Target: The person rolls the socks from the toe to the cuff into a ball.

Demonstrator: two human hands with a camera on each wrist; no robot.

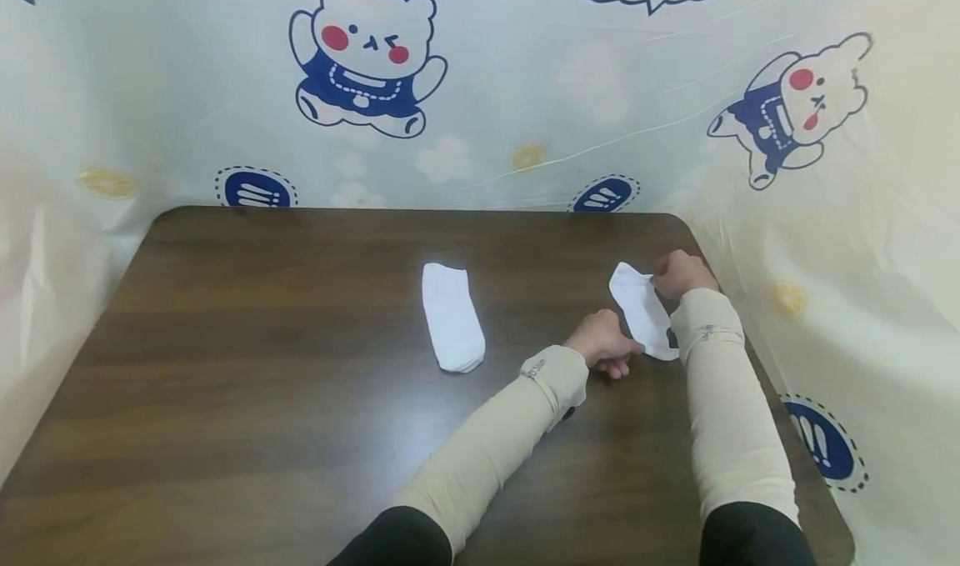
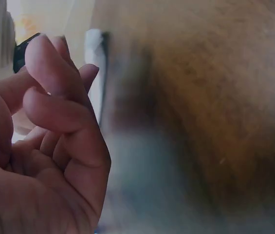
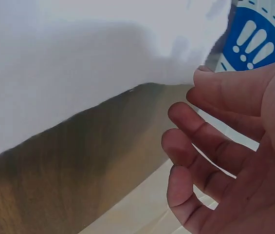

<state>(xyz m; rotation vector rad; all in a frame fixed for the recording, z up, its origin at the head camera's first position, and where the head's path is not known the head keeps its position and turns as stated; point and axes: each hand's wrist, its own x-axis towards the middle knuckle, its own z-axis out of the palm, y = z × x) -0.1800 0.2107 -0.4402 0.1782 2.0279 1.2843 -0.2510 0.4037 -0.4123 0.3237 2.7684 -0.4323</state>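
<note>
A flat white sock (image 1: 642, 308) with a dark patch near its lower end lies at the right side of the table, between both hands. My right hand (image 1: 682, 274) pinches its upper right edge between thumb and index finger; the other fingers curl loosely in the right wrist view. At the sock's lower left edge is my left hand (image 1: 602, 343), fingers bent and the fingertips holding the cloth; its own fingers partly hide this grip in the left wrist view. A second white sock (image 1: 453, 318), folded flat, lies near the table's middle.
The dark brown wooden table (image 1: 225, 366) has rounded corners. A pale curtain (image 1: 495, 74) printed with cartoon bears hangs behind it and along both sides, close to the right hand. Light sleeves cover both forearms.
</note>
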